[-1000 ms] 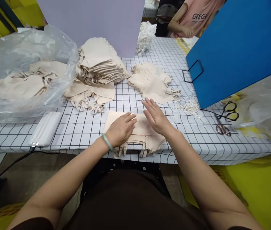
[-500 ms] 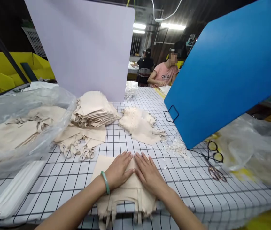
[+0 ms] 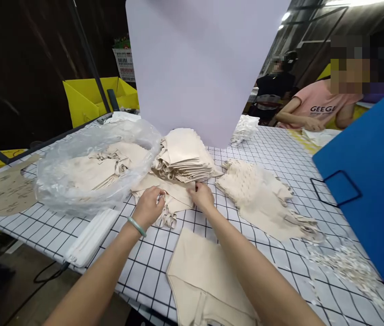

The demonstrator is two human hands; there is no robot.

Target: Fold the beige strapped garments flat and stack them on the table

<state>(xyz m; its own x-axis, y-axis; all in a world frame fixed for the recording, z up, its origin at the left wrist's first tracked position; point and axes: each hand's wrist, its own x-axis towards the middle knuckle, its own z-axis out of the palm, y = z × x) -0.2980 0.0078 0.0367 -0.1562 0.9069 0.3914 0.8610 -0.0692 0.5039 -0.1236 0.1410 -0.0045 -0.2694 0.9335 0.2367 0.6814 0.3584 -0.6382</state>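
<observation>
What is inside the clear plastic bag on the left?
The plastic bag holds loose beige fabric pieces with strappy edges. How many, and what lies beneath them, is hidden.

Two bare forearms with no sleeves in view, a thin pale-green bangle [image 3: 136, 226] round the wrist just behind the left hand [image 3: 148, 207], the right hand [image 3: 201, 195] across from the bangle with no ring, watch or band in sight

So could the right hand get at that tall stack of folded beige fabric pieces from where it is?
Probably yes: the right hand rests on loose cloth just below the tall stack of folded beige fabric pieces, and nothing lies between them.
</observation>
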